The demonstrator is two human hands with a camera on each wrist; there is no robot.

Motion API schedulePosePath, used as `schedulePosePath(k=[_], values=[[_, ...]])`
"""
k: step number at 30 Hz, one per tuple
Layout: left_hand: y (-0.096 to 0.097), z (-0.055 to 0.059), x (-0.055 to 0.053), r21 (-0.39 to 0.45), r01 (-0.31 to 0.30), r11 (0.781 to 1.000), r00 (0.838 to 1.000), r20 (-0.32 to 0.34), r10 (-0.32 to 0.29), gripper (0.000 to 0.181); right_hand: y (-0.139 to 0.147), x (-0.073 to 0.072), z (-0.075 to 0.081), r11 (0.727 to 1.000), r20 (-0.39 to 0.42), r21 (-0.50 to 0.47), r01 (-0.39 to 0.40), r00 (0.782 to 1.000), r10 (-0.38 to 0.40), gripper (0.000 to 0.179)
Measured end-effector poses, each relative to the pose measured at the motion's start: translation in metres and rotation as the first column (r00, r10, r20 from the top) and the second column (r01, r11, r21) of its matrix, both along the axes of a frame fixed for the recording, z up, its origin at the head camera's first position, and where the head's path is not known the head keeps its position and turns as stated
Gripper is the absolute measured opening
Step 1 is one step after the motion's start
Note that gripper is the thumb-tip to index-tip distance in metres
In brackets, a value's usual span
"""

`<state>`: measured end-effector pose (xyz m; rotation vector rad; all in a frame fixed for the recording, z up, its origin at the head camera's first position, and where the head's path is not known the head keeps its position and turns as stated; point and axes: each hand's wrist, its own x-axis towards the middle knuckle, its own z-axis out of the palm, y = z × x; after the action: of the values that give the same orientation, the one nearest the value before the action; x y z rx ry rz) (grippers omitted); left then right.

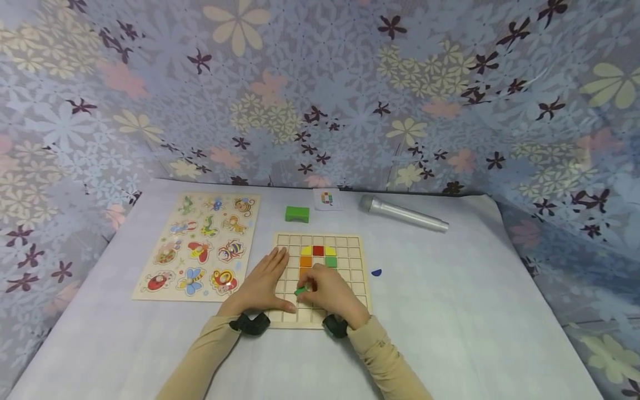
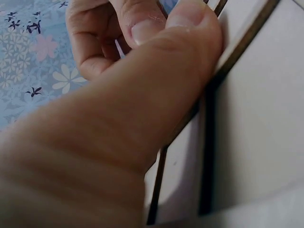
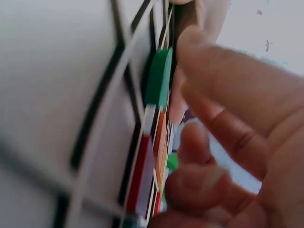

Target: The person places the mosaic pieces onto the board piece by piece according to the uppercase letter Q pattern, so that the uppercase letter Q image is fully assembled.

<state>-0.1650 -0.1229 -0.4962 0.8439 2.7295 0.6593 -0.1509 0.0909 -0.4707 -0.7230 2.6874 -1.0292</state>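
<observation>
A square wooden grid board (image 1: 355, 243) lies on the table with small colored pieces set in its cells. Near the top are a red piece (image 1: 318, 251), yellow corner pieces and an orange piece (image 1: 306, 261); a green square (image 1: 331, 261) sits on the right side. My left hand (image 1: 260, 283) rests on the board's left part, fingers straight and thumb (image 2: 180, 52) stretched along the grid. At the lower left of the pattern, my right hand (image 1: 327, 289) pinches a small green corner piece (image 3: 159, 78) low at a cell. Its fingers partly hide the pattern.
A wooden insect puzzle (image 1: 175, 222) lies to the left. Behind the board are a green arch block (image 1: 297, 214) and a pattern card (image 1: 328, 199). A silver microphone (image 1: 405, 214) lies at the back right, and a blue half-round piece (image 1: 376, 272) right of the board.
</observation>
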Motion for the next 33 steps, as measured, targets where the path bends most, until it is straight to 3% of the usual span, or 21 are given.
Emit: schedulePosePath(k=[4, 11, 18, 27, 30, 33], values=[[0.000, 0.001, 0.000, 0.004, -0.002, 1.000, 1.000, 0.005, 0.002, 0.123, -0.004, -0.001, 0.001, 0.999, -0.005, 0.030, 0.027, 1.000, -0.027, 0.014], [0.001, -0.001, -0.001, 0.005, -0.007, 1.000, 1.000, -0.001, 0.007, 0.124, -0.004, -0.001, 0.003, 0.987, 0.003, 0.069, 0.146, 0.989, -0.147, 0.018], [0.000, 0.000, 0.000, 0.011, -0.010, 1.000, 1.000, 0.004, 0.010, 0.126, -0.001, -0.002, 0.002, 0.994, 0.016, 0.028, 0.107, 0.994, -0.108, 0.018], [-0.003, -0.003, 0.003, 0.086, -0.002, 0.996, 0.999, -0.035, 0.005, 0.129, 0.003, -0.003, 0.003, 0.999, 0.060, 0.004, 0.048, 0.997, -0.049, 0.009], [-0.001, -0.003, 0.002, 0.069, -0.006, 0.998, 1.000, -0.025, 0.008, 0.127, 0.015, -0.006, 0.006, 0.996, 0.096, -0.051, 0.074, 0.993, -0.069, 0.011], [0.000, -0.001, 0.001, 0.030, -0.010, 0.999, 1.000, -0.011, 0.010, 0.125, 0.038, -0.013, 0.011, 0.982, 0.115, -0.100, 0.160, 0.982, -0.148, 0.015]])
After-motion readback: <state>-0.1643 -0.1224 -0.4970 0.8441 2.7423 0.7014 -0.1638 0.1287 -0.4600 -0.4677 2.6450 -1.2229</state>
